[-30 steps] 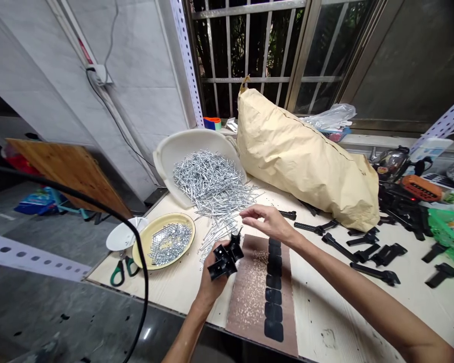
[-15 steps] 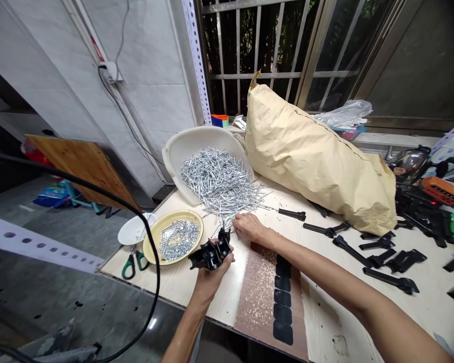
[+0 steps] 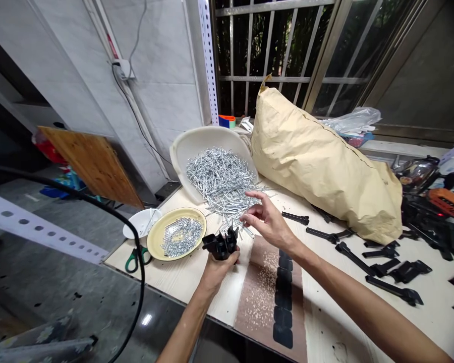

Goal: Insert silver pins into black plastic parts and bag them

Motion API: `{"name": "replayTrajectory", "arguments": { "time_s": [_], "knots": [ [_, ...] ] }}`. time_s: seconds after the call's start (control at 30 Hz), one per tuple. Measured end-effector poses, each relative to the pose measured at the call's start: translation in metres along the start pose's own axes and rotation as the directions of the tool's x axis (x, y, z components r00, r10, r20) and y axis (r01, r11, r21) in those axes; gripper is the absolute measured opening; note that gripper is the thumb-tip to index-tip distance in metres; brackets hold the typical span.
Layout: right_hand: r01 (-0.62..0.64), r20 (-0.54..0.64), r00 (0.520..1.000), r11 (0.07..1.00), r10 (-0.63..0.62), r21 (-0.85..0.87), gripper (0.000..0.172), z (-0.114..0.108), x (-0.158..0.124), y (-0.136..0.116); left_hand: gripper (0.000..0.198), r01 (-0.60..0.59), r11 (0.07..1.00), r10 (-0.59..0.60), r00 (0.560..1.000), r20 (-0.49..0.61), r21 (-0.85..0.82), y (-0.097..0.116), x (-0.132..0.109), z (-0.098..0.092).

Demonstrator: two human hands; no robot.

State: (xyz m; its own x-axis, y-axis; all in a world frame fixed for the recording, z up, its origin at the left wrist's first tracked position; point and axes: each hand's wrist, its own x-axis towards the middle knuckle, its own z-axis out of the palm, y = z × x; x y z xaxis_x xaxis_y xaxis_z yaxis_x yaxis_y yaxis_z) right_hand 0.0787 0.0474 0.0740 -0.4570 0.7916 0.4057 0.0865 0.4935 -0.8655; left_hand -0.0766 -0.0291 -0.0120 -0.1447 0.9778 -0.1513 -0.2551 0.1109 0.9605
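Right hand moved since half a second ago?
Yes. The right hand has shifted toward the picture's right, farther from the yellow plate.

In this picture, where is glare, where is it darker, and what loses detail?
Head view: a white glare spot on the floor, lower left; head view: the upper right corner darkens; head view: the black parts in the left hand show little surface detail.

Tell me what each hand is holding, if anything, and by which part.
The left hand grips a cluster of black parts around its lower side. The right hand, thumb and forefinger apart near the metal pins, shows nothing held.
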Motion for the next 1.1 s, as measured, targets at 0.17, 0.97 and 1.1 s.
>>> {"name": "replayTrajectory", "arguments": {
  "time_s": [0.17, 0.97, 1.1],
  "knots": [
    [0.043, -0.038, 0.998, 0.999, -0.043, -0.015, 0.034, 0.02, -0.007, -0.01, 0.023, 0.009, 0.999, -0.007, 0.999, -0.032, 0.037, 0.01, -0.005, 0.009],
    [0.304, 0.434, 0.889, 0.523, 0.144, -0.796, 0.02, 0.039, 0.001, 0.086, 0.023, -0.052, 0.991, 0.063, 0.995, -0.083, 0.121, 0.021, -0.007, -0.008],
    [0.331, 0.452, 0.884, 0.52, 0.122, -0.787, 0.021, 0.045, 0.007, 0.091, 0.022, -0.021, 0.994, 0.027, 0.998, 0.053, -0.11, 0.02, -0.007, -0.017]
  ]
}}
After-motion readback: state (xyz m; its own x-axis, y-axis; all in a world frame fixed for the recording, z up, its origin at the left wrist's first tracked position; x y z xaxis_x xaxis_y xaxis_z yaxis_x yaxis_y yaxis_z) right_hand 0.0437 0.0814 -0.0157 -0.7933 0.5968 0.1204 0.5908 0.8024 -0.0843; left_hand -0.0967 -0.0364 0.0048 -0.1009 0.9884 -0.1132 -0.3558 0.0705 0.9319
